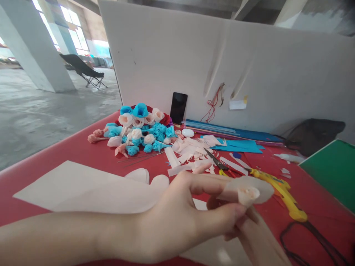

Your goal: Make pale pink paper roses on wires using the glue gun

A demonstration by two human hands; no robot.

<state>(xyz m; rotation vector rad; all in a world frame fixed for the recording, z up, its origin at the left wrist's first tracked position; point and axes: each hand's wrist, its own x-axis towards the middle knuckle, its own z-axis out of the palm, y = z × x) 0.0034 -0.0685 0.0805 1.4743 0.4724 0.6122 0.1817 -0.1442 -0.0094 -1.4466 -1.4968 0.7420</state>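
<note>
Bench (91, 157), red: open stretch at left, between flat white paper sheet (80, 188) and heaped paper flowers (149, 139); ahead of hands (180, 218), scissors (216, 160) and paper scraps (191, 146) in the way; at right, yellow glue gun (285, 192) and cord (321, 236) obstructing.

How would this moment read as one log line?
left hand: pinching pale paper flower | right hand: close below, partly hidden | nearby: scissors, yellow tool, flower pile

Bright daylight glares through multi-paned glass windows (74, 37) at upper left, reflecting off the smooth grey concrete floor (93, 99). The large white upright panel (166, 55) dims rightward; the view's upper-right corner looks smeared.
</note>
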